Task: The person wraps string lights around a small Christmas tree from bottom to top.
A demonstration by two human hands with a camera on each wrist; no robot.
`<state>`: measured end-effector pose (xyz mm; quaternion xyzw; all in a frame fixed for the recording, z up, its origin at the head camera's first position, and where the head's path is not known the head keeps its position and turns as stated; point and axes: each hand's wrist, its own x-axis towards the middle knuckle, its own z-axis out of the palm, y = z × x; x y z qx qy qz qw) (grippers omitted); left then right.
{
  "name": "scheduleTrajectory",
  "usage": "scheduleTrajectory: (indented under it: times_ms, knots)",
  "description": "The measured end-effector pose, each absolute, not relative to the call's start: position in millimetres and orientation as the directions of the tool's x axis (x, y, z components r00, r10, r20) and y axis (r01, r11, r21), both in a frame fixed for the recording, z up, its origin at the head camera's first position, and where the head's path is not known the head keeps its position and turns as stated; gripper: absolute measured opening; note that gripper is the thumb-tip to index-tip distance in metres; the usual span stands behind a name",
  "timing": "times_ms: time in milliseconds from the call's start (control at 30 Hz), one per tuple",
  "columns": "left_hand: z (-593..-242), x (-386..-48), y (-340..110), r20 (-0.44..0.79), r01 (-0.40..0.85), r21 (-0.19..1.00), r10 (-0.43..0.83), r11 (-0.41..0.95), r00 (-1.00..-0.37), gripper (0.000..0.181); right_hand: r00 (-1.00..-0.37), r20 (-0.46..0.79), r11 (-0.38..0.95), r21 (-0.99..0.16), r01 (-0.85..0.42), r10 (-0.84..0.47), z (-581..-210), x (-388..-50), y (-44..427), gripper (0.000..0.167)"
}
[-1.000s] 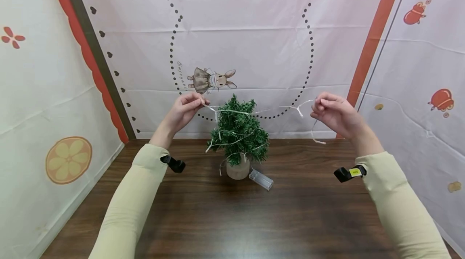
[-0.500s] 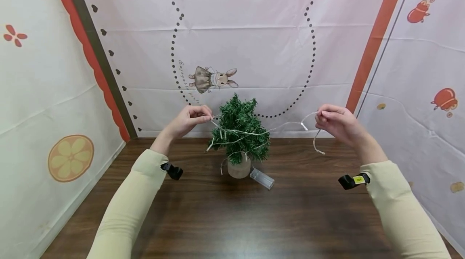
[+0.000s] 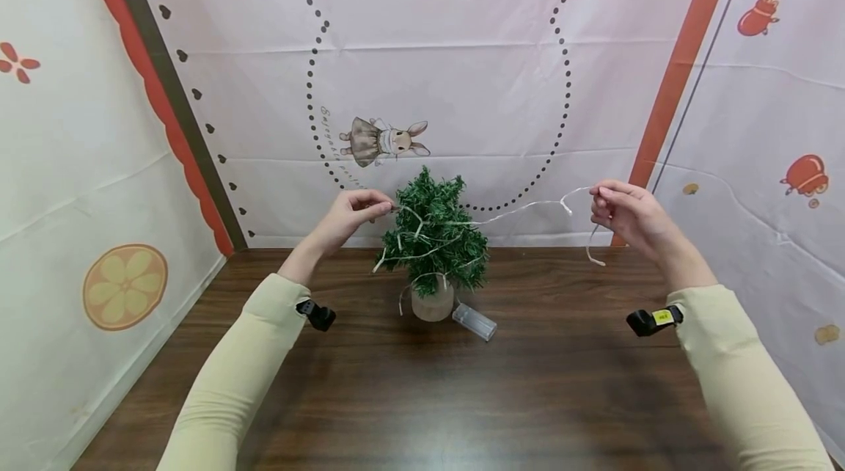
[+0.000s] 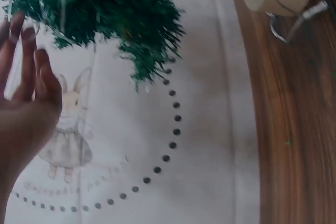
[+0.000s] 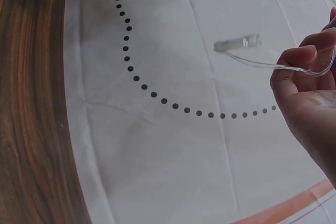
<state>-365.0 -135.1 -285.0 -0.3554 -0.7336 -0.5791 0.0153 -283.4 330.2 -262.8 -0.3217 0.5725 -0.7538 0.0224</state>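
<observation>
A small green artificial Christmas tree [image 3: 436,236] stands upright on a pale round base [image 3: 432,305]. Clear string lights [image 3: 515,211] cross its front and stretch out to the right. Beside the upper left of the tree, my left hand [image 3: 346,220] pinches the string between thumb and fingertips. Well right of the tree, my right hand [image 3: 634,216] holds the other part, and a short end with a bulb [image 5: 244,42] dangles below it in the right wrist view. In the left wrist view, the left fingertips [image 4: 29,35] are close to the branches.
A clear battery box [image 3: 474,321] lies on the brown wooden table [image 3: 409,398] just right of the base. Behind the table hangs a printed cloth [image 3: 449,89] with a rabbit picture, and further printed cloths enclose both sides.
My left hand has come down and a little right, nearer the tree. The right hand dipped, then rose slightly and moved outward right. The string between them now runs lower across the tree.
</observation>
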Motion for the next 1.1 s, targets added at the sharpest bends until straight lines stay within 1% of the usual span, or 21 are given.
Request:
scheduleTrajectory:
  times_ms: [67,167,267,400,467,600,700,800,933,1100]
  knots:
    - [-274,-356,-130,0.453,0.524,0.850,0.434,0.052,-0.779,0.017,-0.793,0.455,-0.342,-0.880,-0.330,-0.406,-260,-285,330,0.032]
    - [-258,-346,-123,0.502,0.544,0.839,0.341,0.034,-0.795,0.015,-0.793,0.447,-0.344,-0.883,-0.318,-0.415,-255,-287,329,0.031]
    - [-242,-344,-112,0.534,0.582,0.807,0.301,0.097,-0.790,0.016,-0.796,0.435,-0.355,-0.886,-0.298,-0.420,-251,-289,328,0.029]
    - [-222,-345,-93,0.524,0.614,0.765,0.367,0.195,-0.769,0.023,-0.800,0.423,-0.368,-0.889,-0.274,-0.425,-245,-293,326,0.027]
    - [-212,-342,-82,0.509,0.622,0.753,0.412,0.213,-0.756,0.025,-0.799,0.419,-0.372,-0.889,-0.266,-0.431,-243,-296,324,0.027]
    - [-198,-338,-59,0.497,0.652,0.719,0.478,0.240,-0.724,0.022,-0.791,0.419,-0.375,-0.890,-0.261,-0.445,-239,-300,320,0.026]
    - [-191,-335,-38,0.489,0.690,0.670,0.535,0.274,-0.688,0.019,-0.788,0.421,-0.375,-0.889,-0.262,-0.449,-237,-302,318,0.026]
    - [-187,-332,-17,0.452,0.707,0.638,0.595,0.306,-0.665,0.019,-0.784,0.423,-0.385,-0.887,-0.256,-0.454,-236,-303,316,0.027]
    - [-187,-326,7,0.366,0.691,0.633,0.653,0.349,-0.664,0.018,-0.785,0.420,-0.386,-0.888,-0.252,-0.455,-237,-305,312,0.027]
    - [-189,-322,29,0.288,0.684,0.616,0.697,0.391,-0.657,0.018,-0.780,0.417,-0.382,-0.890,-0.248,-0.466,-236,-309,309,0.024]
